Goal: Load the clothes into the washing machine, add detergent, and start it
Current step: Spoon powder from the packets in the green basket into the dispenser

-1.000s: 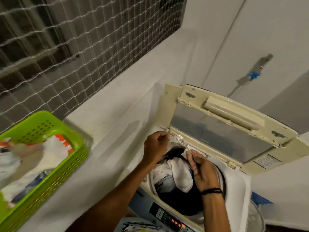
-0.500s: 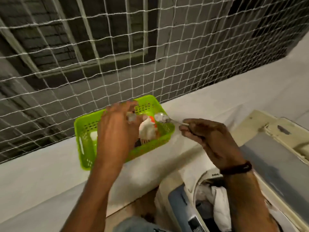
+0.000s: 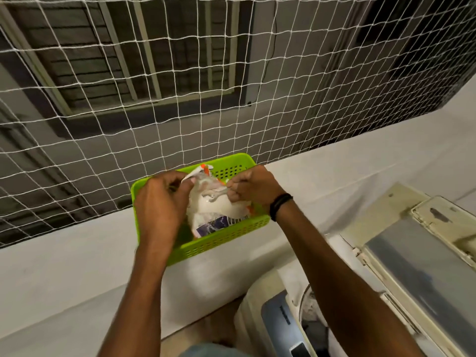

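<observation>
A white detergent bag (image 3: 217,212) with orange and blue print stands in a green plastic basket (image 3: 221,244) on the white ledge. My left hand (image 3: 159,202) pinches the bag's top flap at its left side. At the bag's mouth, my right hand (image 3: 252,186) grips the handle of a small clear spoon (image 3: 215,198) that dips into the bag. The washing machine (image 3: 273,320) is at the lower right, its lid (image 3: 417,264) raised. Some clothes show dimly in the drum (image 3: 313,323).
A white rope net (image 3: 180,104) closes off the opening right behind the basket, with a barred window beyond it. The white ledge (image 3: 64,274) runs left and right of the basket. The machine's control panel (image 3: 296,349) is at the bottom edge.
My view swung from the drum left to the basket. Both hands left the machine's rim; the left took the bag's flap and the right brought the spoon into the bag.
</observation>
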The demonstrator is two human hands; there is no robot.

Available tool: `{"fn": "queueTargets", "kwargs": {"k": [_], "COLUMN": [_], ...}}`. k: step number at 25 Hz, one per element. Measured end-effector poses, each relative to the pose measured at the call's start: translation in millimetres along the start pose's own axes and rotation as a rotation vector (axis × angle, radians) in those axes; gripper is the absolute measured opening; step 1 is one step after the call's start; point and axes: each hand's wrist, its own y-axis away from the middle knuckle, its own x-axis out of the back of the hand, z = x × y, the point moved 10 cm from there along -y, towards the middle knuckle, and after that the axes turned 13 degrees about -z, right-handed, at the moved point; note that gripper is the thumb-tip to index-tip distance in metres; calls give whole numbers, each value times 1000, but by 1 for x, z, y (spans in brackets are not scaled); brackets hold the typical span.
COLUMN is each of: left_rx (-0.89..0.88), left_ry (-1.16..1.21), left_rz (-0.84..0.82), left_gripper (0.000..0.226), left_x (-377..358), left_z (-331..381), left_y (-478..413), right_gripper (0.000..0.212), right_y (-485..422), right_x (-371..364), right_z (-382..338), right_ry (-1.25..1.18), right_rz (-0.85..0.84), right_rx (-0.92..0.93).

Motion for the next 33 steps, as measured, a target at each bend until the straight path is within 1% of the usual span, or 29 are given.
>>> {"fn": "queueTargets", "kwargs": {"k": [2,5,7,9,10,12,14,16,18,19,22,25,27,30,33], "left_rx": [-12,-32,-53,-73,-78,-69,-57,-54,-51,-57,-66,-71,-86,-114,-183], "left_ry": [47,99,118,125,129,153,162,149,151,152,139,164,196,250,303], "left_rz": [4,2,-2,-2,0,-2,-13,-23,-27,-27,-26,-1,22,25,7], "left_gripper": [18,18,17,16,16,17,19,22,25,27,28,27,27,23,8], "left_x": [0,0,-1,-1,-1,-2,-3,-5,-6,-6,-7,-5,-3,-8,-22], "left_z": [1,1,4,8,10,9,7,7,8,10,17,26,35,48,70], "left_y": [0,1,1,2,2,1,0,-1,0,1,5,10,15,19,24], "right_gripper": [16,13,9,10,14,6,4,6,20,24,14,18,16,19,21], "right_y": [-2,3,4,4,4,8,13,21,30,35,58,76,84,99,120], "right_x": [-12,-22,-30,-35,-34,-27,-15,-7,4,11,24,27,32,40,52], "right_z": [-2,-4,-5,-6,-5,-2,4,5,13,18,28,41,53,67,86], "right_ry": [-91,-402,-466,-467,-471,-482,-497,-540,-590,-617,-717,-791,-808,-841,-876], "right_rz": [-73,-120,-168,-207,-191,-133,-52,-48,-27,3,39,27,58,99,151], "right_rx": [-24,-20,-20,-24,-39,-54,-35,28,50,44,41,41,40,49,47]}}
